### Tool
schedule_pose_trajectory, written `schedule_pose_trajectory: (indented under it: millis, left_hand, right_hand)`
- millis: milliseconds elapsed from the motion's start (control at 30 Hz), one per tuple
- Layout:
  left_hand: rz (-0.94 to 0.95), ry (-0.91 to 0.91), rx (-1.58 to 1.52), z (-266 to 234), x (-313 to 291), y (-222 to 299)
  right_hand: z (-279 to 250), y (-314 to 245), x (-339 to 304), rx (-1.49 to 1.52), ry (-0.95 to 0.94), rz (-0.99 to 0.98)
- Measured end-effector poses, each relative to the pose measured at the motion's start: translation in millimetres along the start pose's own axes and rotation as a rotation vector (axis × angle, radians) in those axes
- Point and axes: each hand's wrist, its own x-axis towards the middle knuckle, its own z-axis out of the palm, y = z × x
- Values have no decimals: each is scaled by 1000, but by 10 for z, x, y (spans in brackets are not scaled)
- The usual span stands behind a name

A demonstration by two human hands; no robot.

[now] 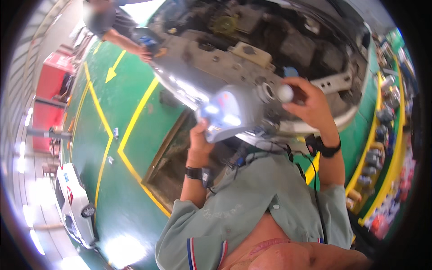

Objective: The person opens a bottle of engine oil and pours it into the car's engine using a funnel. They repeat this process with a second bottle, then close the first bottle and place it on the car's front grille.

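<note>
Grey-green shirt (252,193) cloth spreads nearest the camera, a forearm reaching out on each side. Beyond it, the left hand (199,144) holds a grey jug (245,110) tilted over the front edge of the car (198,67); the thumb presses its lower end, while the other fingers are mostly hidden. The jug's uncapped neck (266,91) points right, toward the right hand (312,103). That hand's thumb and fingers pinch a pale round cap (285,93), just beside the neck but apart from it. Behind, within the engine bay, sit a cream reservoir (251,55) and a blue cap (290,72). Near the car's left front corner, a co-worker's hand (145,55) is beside a dark container (146,39).
</note>
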Motion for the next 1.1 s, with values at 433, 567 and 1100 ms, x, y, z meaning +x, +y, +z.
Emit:
schedule_pose_trajectory:
  millis: [433,567,1100]
  left_hand:
    - [8,-32,19,-130,-47,194]
    - [-23,-6,26,-244,9,217]
    - [52,29,233,-42,-75,474]
  right_hand:
    - [272,-172,170,-132,-57,-95]
    - [274,-256,174,-172,-90,-107]
    - [327,-49,77,-260,-119,-189]
